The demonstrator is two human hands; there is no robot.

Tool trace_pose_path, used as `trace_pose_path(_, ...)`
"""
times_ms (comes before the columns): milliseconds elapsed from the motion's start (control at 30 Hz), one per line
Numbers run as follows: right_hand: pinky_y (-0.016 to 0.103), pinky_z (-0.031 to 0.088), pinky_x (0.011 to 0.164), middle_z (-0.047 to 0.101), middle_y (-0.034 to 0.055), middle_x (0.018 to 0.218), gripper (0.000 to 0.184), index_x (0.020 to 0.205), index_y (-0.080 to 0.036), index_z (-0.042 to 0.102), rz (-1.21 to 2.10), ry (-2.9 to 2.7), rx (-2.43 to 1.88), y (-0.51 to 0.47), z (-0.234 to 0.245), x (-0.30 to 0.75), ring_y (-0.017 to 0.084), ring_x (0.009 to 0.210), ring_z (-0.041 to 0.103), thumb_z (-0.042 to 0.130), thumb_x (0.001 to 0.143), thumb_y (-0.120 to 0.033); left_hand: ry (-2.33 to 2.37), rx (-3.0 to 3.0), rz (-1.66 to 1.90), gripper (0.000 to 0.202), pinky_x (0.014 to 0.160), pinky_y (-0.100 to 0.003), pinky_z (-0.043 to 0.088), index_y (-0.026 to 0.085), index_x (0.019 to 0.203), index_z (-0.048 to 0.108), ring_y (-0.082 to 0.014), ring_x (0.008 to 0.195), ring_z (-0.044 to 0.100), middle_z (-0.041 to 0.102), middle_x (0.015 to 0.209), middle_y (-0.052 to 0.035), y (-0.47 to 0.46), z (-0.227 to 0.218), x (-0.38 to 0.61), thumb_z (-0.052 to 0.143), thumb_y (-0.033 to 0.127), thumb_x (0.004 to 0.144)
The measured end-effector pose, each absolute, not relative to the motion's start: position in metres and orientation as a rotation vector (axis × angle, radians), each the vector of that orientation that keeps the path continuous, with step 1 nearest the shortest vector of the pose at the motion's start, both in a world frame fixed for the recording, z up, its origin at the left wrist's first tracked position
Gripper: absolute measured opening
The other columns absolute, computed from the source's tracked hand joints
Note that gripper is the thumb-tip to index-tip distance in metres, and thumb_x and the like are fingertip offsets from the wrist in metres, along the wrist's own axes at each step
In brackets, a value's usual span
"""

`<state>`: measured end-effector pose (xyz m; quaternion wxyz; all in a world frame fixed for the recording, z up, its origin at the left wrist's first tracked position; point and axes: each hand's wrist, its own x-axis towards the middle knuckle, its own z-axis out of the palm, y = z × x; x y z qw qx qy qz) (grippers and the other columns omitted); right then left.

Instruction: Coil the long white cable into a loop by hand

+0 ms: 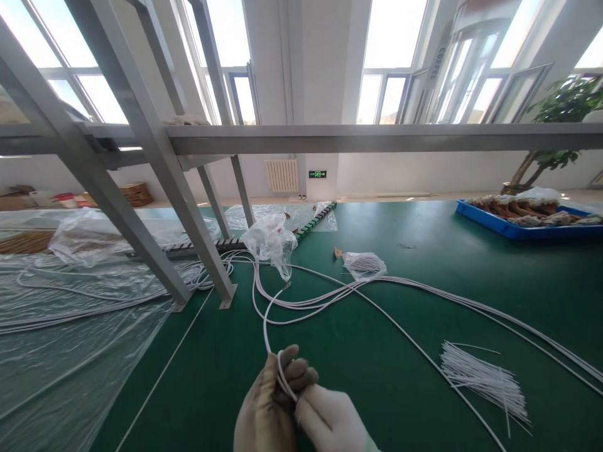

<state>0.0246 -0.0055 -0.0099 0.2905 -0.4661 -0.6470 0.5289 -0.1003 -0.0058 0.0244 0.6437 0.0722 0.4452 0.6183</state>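
My left hand [268, 405], in a pale glove, is closed round a white cable [266, 326] at the bottom centre. The cable's far part curves away across the green table [188, 389], and its bare-looking tip lies near the crumpled plastic. My right hand [332, 417], gloved too, presses against the left one and grips the same cable, which bends in a loop between them. The right fingertips are partly hidden. Several more white cables [325, 304] run in long curves beyond my hands. To the right lies a loose bundle of thin white strips [485, 383] that look like cable ties.
Grey metal frame legs [188, 238] stand on the left, below a crossbar [377, 139]. Clear plastic sheeting [85, 351] covers the left side. A crumpled plastic bag [273, 242], a small bag of strips [363, 265] and a blue tray [518, 231] lie farther back.
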Motion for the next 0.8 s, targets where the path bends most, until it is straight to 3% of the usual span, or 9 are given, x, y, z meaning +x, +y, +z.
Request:
trace_pose_path(100, 0.024, 0.038, 0.059, 0.057, -0.0026, 0.067, 0.025, 0.075, -0.018, 0.064, 1.459, -1.752, -1.33, 0.007, -0.01, 0.036, 0.015, 0.065, 0.053, 0.058, 0.095, -0.032, 0.994, 0.145, 1.472, 0.014, 0.054, -0.024, 0.051, 0.02, 0.098, 0.073, -0.012, 0.045, 0.048, 0.053, 0.055, 0.0042, -0.01, 0.035, -0.128, 0.06, 0.022, 0.094)
trace_pose_path(200, 0.026, 0.041, 0.06, 0.058, -0.0026, 0.067, 0.025, 0.074, -0.018, 0.067, 1.362, -1.8, -1.496, 0.03, 0.003, 0.045, 0.016, 0.065, 0.055, 0.061, 0.094, -0.031, 1.003, 0.254, 1.386, 0.011, 0.046, -0.02, 0.047, 0.016, 0.093, 0.075, -0.0091, 0.041, 0.045, 0.056, 0.055, 0.0032, -0.019, 0.045, -0.15, 0.072, 0.024, 0.087)
trace_pose_path(267, 0.027, 0.043, 0.061, 0.06, -0.0019, 0.069, 0.025, 0.076, -0.018, 0.067, 1.287, -1.826, -1.52, 0.044, 0.016, 0.044, 0.017, 0.067, 0.056, 0.062, 0.095, -0.034, 1.081, 0.412, 1.199, 0.012, 0.045, -0.02, 0.046, 0.015, 0.088, 0.076, -0.0111, 0.045, 0.052, 0.065, 0.062, -0.0015, -0.022, 0.051, -0.151, 0.079, 0.025, 0.081)
trace_pose_path(400, 0.028, 0.043, 0.064, 0.061, -0.0011, 0.072, 0.028, 0.075, -0.019, 0.062, 1.132, -1.856, -1.481, 0.043, 0.042, 0.024, 0.017, 0.069, 0.057, 0.058, 0.099, -0.034, 1.261, 0.518, 0.895, 0.005, 0.052, -0.029, 0.054, 0.017, 0.083, 0.076, -0.0232, 0.058, 0.067, 0.074, 0.073, -0.0094, -0.019, 0.054, -0.137, 0.078, 0.022, 0.082)
trace_pose_path(433, 0.028, 0.043, 0.064, 0.062, 0.0001, 0.073, 0.029, 0.076, -0.019, 0.061, 1.07, -1.887, -1.468, 0.037, 0.045, 0.019, 0.018, 0.069, 0.057, 0.054, 0.101, -0.033, 1.33, 0.485, 0.909, 0.002, 0.056, -0.031, 0.056, 0.018, 0.081, 0.076, -0.025, 0.064, 0.069, 0.075, 0.075, -0.0095, -0.017, 0.051, -0.135, 0.077, 0.018, 0.082)
trace_pose_path(567, 0.028, 0.045, 0.066, 0.067, 0.0053, 0.085, 0.03, 0.088, -0.02, 0.063, 0.946, -2.007, -1.332, 0.001, 0.034, 0.005, 0.02, 0.074, 0.062, 0.041, 0.106, -0.03, 1.463, 0.393, 1.047, 0.019, 0.076, -0.03, 0.059, 0.019, 0.081, 0.075, -0.0265, 0.092, 0.072, 0.078, 0.093, -0.009, -0.012, 0.037, -0.138, 0.074, 0.0, 0.078)
trace_pose_path(667, 0.027, 0.04, 0.064, 0.063, 0.003, 0.078, 0.028, 0.078, -0.021, 0.058, 0.936, -2.051, -1.28, -0.018, 0.007, 0.003, 0.018, 0.07, 0.058, 0.046, 0.102, -0.028, 1.255, 0.26, 1.235, 0.017, 0.079, -0.033, 0.061, 0.015, 0.099, 0.074, -0.0261, 0.095, 0.073, 0.078, 0.103, -0.0119, -0.012, 0.033, -0.139, 0.062, 0.007, 0.091)
trace_pose_path(733, 0.026, 0.036, 0.061, 0.058, -0.0001, 0.071, 0.031, 0.071, -0.02, 0.053, 1.048, -2.027, -1.297, -0.019, -0.009, 0.005, 0.016, 0.066, 0.053, 0.049, 0.101, -0.028, 1.154, 0.119, 1.353, 0.022, 0.072, -0.033, 0.061, 0.01, 0.107, 0.07, -0.023, 0.083, 0.074, 0.077, 0.096, -0.013, -0.012, 0.037, -0.136, 0.05, 0.015, 0.1)
trace_pose_path(800, 0.025, 0.034, 0.059, 0.053, -0.003, 0.067, 0.034, 0.069, -0.019, 0.052, 1.236, -1.959, -1.341, -0.01, -0.019, 0.011, 0.014, 0.065, 0.05, 0.052, 0.101, -0.029, 1.038, -0.004, 1.456, 0.031, 0.054, -0.023, 0.054, 0.009, 0.104, 0.068, -0.0128, 0.056, 0.064, 0.067, 0.071, -0.0037, -0.013, 0.042, -0.135, 0.038, 0.018, 0.105)
